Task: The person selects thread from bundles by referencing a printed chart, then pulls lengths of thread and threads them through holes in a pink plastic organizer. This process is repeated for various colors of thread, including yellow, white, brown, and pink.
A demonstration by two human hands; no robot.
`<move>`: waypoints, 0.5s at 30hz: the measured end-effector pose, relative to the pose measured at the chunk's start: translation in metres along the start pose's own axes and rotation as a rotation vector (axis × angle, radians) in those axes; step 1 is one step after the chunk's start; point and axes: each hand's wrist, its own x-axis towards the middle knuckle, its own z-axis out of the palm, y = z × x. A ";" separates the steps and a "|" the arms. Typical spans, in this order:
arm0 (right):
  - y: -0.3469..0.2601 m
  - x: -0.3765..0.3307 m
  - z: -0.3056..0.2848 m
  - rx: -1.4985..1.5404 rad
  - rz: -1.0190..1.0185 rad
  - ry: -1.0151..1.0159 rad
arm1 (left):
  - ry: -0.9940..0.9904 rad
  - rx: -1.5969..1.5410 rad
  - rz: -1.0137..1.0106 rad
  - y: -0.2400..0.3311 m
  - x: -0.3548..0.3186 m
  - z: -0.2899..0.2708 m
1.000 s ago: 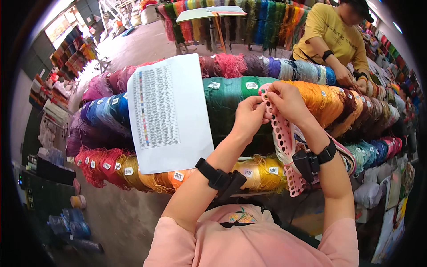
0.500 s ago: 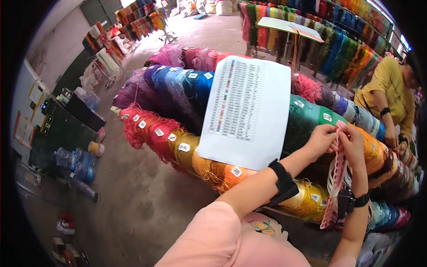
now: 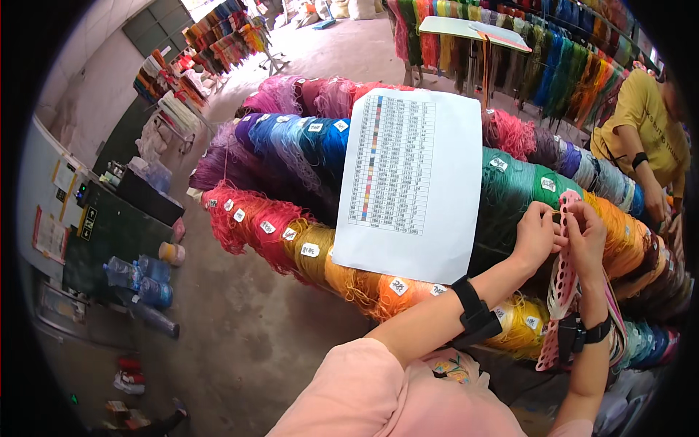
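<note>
My right hand [image 3: 585, 237] is closed around the upper part of a pink strip [image 3: 564, 291] with a row of holes. The strip hangs down past my wrist, and pale and pink threads [image 3: 615, 328] dangle beside it. My left hand [image 3: 537, 237] is closed close to the strip's left edge, fingertips pinched. A thin yellowish thread [image 3: 556, 212] shows at those fingertips. Below and around both hands lie rows of coloured thread skeins, green [image 3: 502, 182] to the left and orange [image 3: 615, 226] to the right, with small white tags.
A printed paper sheet [image 3: 444, 197] lies across the skeins. To the right, a person in a yellow shirt [image 3: 644, 116] stands at the same rows. A small white table [image 3: 473, 33] and racks of hanging yarn [image 3: 557, 73] are behind. Water bottles [image 3: 138, 277] stand on the floor at left.
The pink strip has turned so its holes face me more plainly. My hands stay together at its top, while the whole view has shifted slightly.
</note>
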 end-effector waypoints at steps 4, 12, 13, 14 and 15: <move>0.009 -0.009 0.003 -0.126 -0.135 0.083 | 0.052 -0.077 0.095 -0.009 -0.009 -0.001; 0.017 -0.020 0.011 -0.043 -0.216 0.213 | -0.326 -0.379 0.179 0.007 -0.022 -0.013; 0.020 -0.021 0.012 0.002 -0.233 0.236 | -0.369 -0.479 0.067 0.014 -0.025 -0.012; 0.027 -0.022 0.013 0.136 -0.194 0.207 | -0.411 -0.579 -0.045 0.017 -0.025 -0.011; 0.031 -0.024 0.012 0.136 -0.194 0.201 | -0.407 -0.581 -0.043 0.017 -0.022 -0.014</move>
